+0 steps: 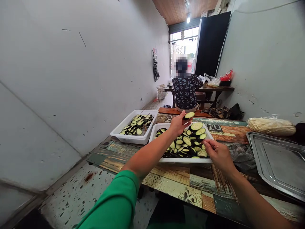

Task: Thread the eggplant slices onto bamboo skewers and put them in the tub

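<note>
My left hand (pixel 178 124) pinches an eggplant slice (pixel 189 115) with pale flesh and dark skin, above the far edge of a white tray (pixel 183 160) of cut eggplant. At the tray's right side, my right hand (pixel 218 152) is closed on a thin skewer, mostly hidden by its fingers. Several eggplant slices (pixel 196 126) line up between the two hands and appear to be threaded on that skewer. A bundle of bare skewers (pixel 220 179) lies under my right forearm.
To the left, a second white tray (pixel 130 139) contains skewered eggplant. Metal trays (pixel 277 159), a crumpled grey cloth (pixel 240 156) and a bagged pale bundle (pixel 271 125) lie on the right. Beyond the patterned table (pixel 171 187), a person (pixel 185 90) sits facing away at another table.
</note>
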`<state>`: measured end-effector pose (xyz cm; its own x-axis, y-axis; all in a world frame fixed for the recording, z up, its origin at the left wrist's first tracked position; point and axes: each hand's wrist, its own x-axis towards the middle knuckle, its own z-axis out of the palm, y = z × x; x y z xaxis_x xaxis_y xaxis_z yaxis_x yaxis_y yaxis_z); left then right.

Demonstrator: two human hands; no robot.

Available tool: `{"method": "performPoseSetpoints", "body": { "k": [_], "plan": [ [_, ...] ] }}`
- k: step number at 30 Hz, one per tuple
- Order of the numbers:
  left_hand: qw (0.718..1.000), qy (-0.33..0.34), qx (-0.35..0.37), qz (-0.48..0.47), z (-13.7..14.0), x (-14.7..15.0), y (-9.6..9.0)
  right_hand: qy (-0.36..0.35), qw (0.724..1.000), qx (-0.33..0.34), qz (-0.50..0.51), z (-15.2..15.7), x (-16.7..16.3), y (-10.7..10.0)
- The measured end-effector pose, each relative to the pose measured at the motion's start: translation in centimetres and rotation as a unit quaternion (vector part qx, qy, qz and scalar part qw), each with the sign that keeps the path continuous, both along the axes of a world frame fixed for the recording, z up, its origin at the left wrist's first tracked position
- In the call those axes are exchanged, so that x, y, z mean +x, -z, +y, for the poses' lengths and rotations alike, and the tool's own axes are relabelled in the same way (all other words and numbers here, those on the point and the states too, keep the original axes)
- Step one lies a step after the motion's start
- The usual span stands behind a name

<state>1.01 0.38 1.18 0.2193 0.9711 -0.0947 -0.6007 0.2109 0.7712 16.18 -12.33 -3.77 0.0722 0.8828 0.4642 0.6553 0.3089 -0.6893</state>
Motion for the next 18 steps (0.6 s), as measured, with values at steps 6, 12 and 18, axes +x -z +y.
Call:
{"method": "performPoseSetpoints", "body": {
  "k": [6,12,18],
  "plan": [
    [0.999,0.046,-0.026,-0.004,-0.16,0.02,-0.06,-0.014,1.000,0.005,-0.003,-0.06,-0.03,-0.19],
    [0.998,0.060,-0.021,-0.019,-0.29,-0.18,-0.21,-0.009,1.000,0.006,-0.001,-0.31,-0.05,-0.33],
    [0.999,0.037,-0.002,-0.004,-0.24,-0.08,-0.19,-0.012,1.000,0.000,0.006,-0.22,-0.01,-0.16]
  ]
}}
